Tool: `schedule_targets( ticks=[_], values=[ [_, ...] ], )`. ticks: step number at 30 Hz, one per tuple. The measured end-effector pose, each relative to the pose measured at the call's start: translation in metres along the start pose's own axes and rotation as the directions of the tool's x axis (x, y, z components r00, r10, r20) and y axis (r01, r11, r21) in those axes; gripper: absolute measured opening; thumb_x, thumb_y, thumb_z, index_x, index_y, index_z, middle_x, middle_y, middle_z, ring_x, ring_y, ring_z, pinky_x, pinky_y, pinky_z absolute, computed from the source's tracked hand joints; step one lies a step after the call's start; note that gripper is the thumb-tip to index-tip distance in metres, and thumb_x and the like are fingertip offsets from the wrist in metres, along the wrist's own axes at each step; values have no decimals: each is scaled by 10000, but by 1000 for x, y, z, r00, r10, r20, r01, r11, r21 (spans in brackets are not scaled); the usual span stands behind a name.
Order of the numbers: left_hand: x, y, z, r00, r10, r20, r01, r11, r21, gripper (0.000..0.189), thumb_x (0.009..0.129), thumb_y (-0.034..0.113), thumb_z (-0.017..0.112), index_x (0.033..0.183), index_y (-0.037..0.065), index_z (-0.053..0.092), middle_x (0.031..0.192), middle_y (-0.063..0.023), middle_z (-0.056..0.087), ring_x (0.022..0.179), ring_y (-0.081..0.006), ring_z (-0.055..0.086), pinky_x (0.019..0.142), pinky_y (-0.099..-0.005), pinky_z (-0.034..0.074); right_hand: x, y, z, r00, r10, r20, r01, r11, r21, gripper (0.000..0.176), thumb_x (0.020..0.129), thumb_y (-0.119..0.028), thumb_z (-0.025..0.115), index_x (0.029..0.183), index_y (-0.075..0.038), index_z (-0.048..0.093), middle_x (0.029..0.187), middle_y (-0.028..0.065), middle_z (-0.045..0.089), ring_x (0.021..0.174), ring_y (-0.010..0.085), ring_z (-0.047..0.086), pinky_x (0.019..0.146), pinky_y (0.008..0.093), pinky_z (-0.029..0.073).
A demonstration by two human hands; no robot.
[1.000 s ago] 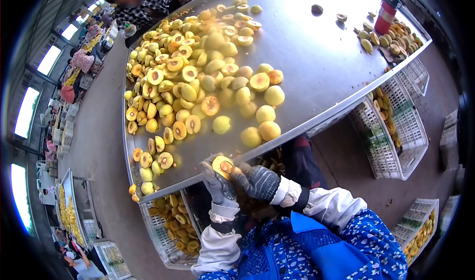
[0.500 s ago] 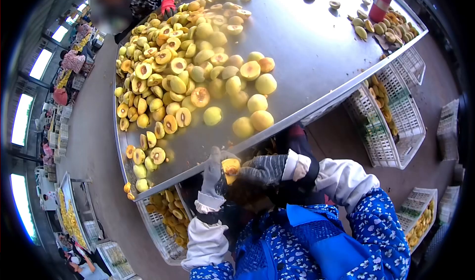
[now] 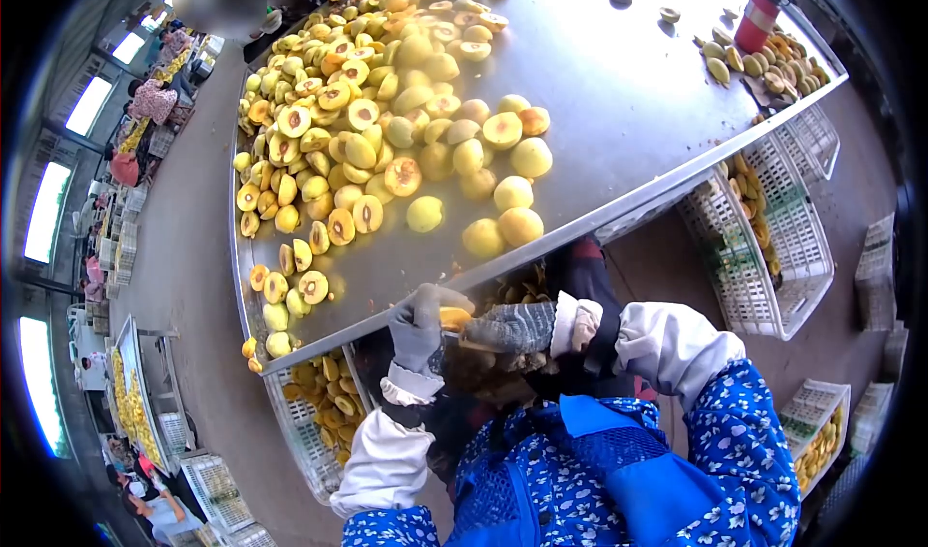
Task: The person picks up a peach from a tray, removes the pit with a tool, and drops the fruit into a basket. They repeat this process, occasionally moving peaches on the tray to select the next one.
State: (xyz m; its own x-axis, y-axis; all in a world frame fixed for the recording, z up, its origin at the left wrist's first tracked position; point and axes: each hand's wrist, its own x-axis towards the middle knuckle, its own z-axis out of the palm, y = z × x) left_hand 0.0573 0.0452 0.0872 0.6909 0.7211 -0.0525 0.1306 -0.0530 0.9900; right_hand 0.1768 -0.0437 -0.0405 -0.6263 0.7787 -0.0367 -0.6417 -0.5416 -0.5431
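Fingers of the left hand (image 3: 418,327), in a grey knitted glove, are closed around a small round yellow fruit (image 3: 454,317) with orange flesh, held just below the near edge of the grey steel surface (image 3: 619,112). The right hand (image 3: 507,327), in a dark patterned glove, presses on the same fruit from the side. Whether its fingers are closed on a small tool I cannot tell, because the glove hides it.

The step seems to be the opening of the fruit. To do it well, I think the left hand should grip firmly without crushing the soft flesh, and the right hand should work along the seam, away from the other fingers.

Under the near edge, beside the left sleeve, a white plastic lattice crate (image 3: 300,450) holds many yellow fruit halves. Under the right edge a second white crate (image 3: 793,247) holds only a short row of halves at its far side. Near the right sleeve a third crate (image 3: 807,397) has a layer of them.

On the surface a wide heap of whole and halved fruits (image 3: 358,112) reaches from the left edge toward the middle. A red flask (image 3: 759,15) stands at the far right corner.
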Motion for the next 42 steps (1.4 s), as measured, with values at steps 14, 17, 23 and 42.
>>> schedule_targets(
  ticks=[14, 17, 23, 42],
  values=[
    [-61, -14, -124, 756, 510, -410, 393, 148, 908, 220, 782, 235, 627, 894, 49, 597, 893, -142, 609, 807, -323, 595, 679, -400, 482, -6, 78, 3, 862, -285, -419, -323, 328, -888, 563, 807, -232, 510, 1317, -38, 371, 771, 199, 603, 710, 324, 611, 666, 386, 479],
    [-8, 7, -111, 824, 518, -232, 90, 284, 955, 351, 757, 268, 688, 1013, 56, 575, 971, -137, 589, 849, -314, 583, 722, -375, 485, -5, 69, 16, 796, -230, -560, -408, 479, -777, 572, 930, -534, 271, 1246, -119, 507, 762, 206, 644, 742, 351, 630, 730, 441, 468],
    [150, 4, -24, 921, -233, 313, -318, 17, 948, 639, 764, 418, 635, 1292, 171, 372, 1253, -123, 455, 1037, -336, 542, 850, -424, 454, -12, 72, 9, 838, -224, -497, -448, 237, -862, 461, 946, -319, 316, 1368, -135, 332, 1209, 265, 500, 1072, 405, 520, 882, 432, 428],
    [-6, -25, -26, 976, -199, -93, 95, 763, -639, 582, 904, 553, 398, 1118, 26, 520, 825, -157, 622, 577, -213, 585, 505, -280, 495, -16, -17, 95, 635, -743, -214, -85, 208, -974, 292, 945, -294, 431, 1014, -41, 562, 742, 231, 586, 702, 385, 598, 570, 464, 449]
  ],
)
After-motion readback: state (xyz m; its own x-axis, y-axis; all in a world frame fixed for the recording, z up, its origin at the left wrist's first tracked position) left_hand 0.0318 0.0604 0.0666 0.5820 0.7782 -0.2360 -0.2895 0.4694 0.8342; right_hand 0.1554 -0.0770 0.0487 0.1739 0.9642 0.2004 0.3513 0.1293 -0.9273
